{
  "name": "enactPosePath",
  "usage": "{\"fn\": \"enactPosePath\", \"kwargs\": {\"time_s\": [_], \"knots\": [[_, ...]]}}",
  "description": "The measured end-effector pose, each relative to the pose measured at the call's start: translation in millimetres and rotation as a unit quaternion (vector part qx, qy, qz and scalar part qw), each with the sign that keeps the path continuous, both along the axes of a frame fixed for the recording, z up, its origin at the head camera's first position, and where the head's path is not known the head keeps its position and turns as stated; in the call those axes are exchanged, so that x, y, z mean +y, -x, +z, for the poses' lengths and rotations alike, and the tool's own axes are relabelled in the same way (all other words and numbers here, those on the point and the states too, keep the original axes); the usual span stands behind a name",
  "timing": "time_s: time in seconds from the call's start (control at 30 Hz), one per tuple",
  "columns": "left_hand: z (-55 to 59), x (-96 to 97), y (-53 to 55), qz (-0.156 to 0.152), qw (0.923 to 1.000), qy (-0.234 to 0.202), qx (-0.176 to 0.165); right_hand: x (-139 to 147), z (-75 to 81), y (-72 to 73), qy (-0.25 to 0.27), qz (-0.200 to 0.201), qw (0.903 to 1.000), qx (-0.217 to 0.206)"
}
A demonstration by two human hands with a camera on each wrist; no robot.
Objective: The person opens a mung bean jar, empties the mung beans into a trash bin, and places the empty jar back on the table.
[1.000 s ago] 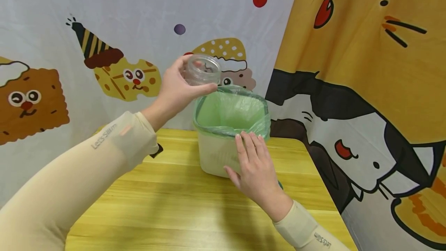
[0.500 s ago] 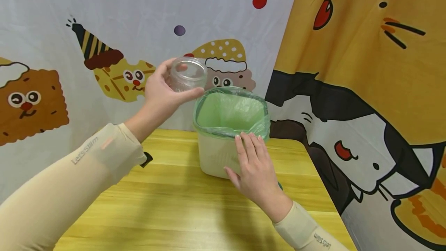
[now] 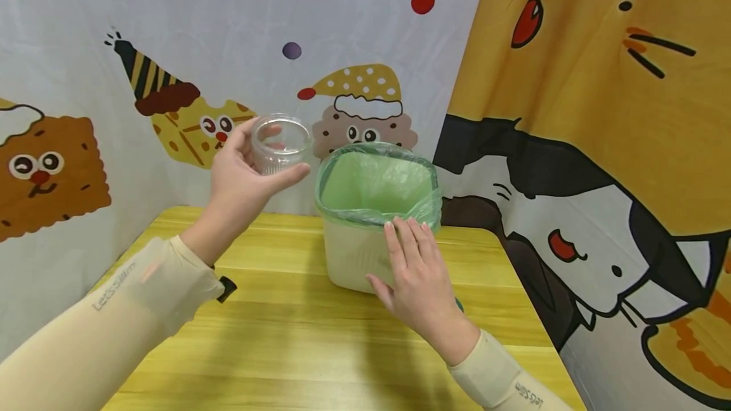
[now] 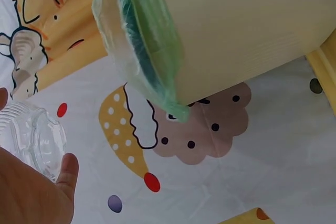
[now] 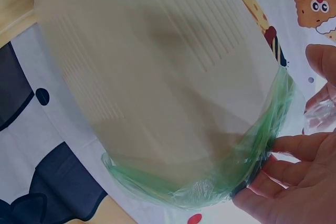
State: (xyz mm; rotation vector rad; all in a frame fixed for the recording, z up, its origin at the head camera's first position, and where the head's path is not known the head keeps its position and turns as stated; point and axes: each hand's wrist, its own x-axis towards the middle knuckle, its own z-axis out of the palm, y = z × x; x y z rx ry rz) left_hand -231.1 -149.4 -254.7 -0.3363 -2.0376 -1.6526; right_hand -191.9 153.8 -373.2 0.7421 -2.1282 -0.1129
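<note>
My left hand (image 3: 235, 176) grips a clear, ribbed jar (image 3: 281, 144) from its left side, thumb along the near wall. The jar is held in the air left of a cream trash bin (image 3: 355, 255), its round mouth uncovered. Its see-through wall also shows in the left wrist view, where the jar (image 4: 37, 137) is cut by the frame edge. A thin green bag (image 3: 374, 215) lines the bin and folds over its rim. The right hand (image 3: 421, 281) rests its extended fingertips on the near rim over the bag, thumb spread against the front wall.
The bin stands on a yellow wood-grain table (image 3: 297, 335), toward its back edge. Behind hangs a white cloth (image 3: 228, 5) with cartoon foods, and on the right an orange cartoon curtain (image 3: 571, 81). A black strap end (image 3: 226, 288) sticks out by the left sleeve.
My left hand has carried the jar leftward and somewhat down, away from above the bin's left rim. The right hand and the bin have stayed in place.
</note>
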Motion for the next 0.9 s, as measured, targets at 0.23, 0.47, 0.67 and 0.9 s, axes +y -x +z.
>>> {"fn": "enactPosePath", "kwargs": {"time_s": [0.23, 0.47, 0.67, 0.9], "knots": [[-31.8, -6.4, -15.9, 0.018, 0.9994, 0.015, 0.024, 1, -0.6, -1.0, 0.006, -0.004, 0.9999, -0.015], [-60.6, -3.3, -44.8, 0.06, 0.9974, -0.031, 0.026, -1, 0.8, 1.9, 0.053, 0.025, 0.998, -0.024], [-74.2, -13.1, -77.1, 0.117, 0.9881, -0.097, 0.021, -8, 7.4, 4.4, 0.127, 0.045, 0.9882, -0.073], [-80.2, -30.7, -98.0, 0.135, 0.9771, -0.164, 0.019, -6, 14.1, -2.5, 0.151, 0.021, 0.9776, -0.145]]}}
